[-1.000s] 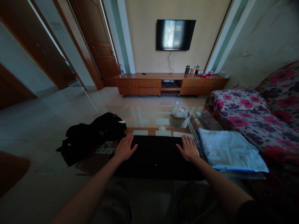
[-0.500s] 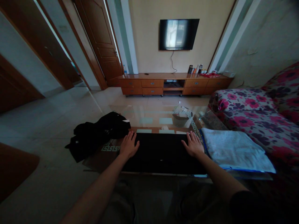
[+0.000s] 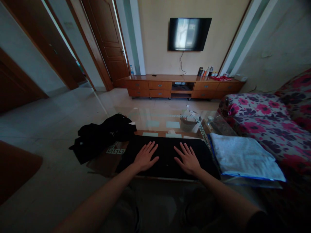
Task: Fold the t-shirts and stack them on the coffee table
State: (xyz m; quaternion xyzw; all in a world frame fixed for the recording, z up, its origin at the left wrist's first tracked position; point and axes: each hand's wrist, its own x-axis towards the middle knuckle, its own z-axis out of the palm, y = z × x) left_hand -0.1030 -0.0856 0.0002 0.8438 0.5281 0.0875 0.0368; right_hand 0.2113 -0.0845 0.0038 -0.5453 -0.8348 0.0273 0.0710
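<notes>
While both forearms (image 3: pixel 104 196) are stretched forward from the lower edge of the view, a dark sleeve (image 3: pixel 264 223) is seen at the right one. Along the near side of a glass table (image 3: pixel 162 128), a black folded cloth (image 3: pixel 166 149) is laid out flat, its long side set crosswise; a tiny pale mark (image 3: pixel 167 165) is noted toward its near edge. On its left half the left hand (image 3: pixel 146 158) is rested palm down, fingers parted and nothing gripped. On its right half the right hand (image 3: pixel 187 159) is placed likewise, fingers fanned, thumb turned inward. A bare strip of black fabric is left between the two thumbs; how hard the palms are pressed cannot be told.

Just right of the cloth, a pale folded fabric (image 3: pixel 245 157) is stacked over a blue-edged layer (image 3: pixel 257 178). To the left, a black garment (image 3: pixel 104 134) is heaped loosely, with a small white tag (image 3: pixel 132 123) shown at its right end. Farther off, at right, a sofa (image 3: pixel 262 108) is covered in pink and purple flowers. By the far wall, bottles (image 3: pixel 204 72) and a red cloth (image 3: pixel 221 78) are kept on a low wooden cabinet (image 3: pixel 159 85). Above it a television (image 3: pixel 189 34) is mounted, a bright window mirrored in its dark screen.
</notes>
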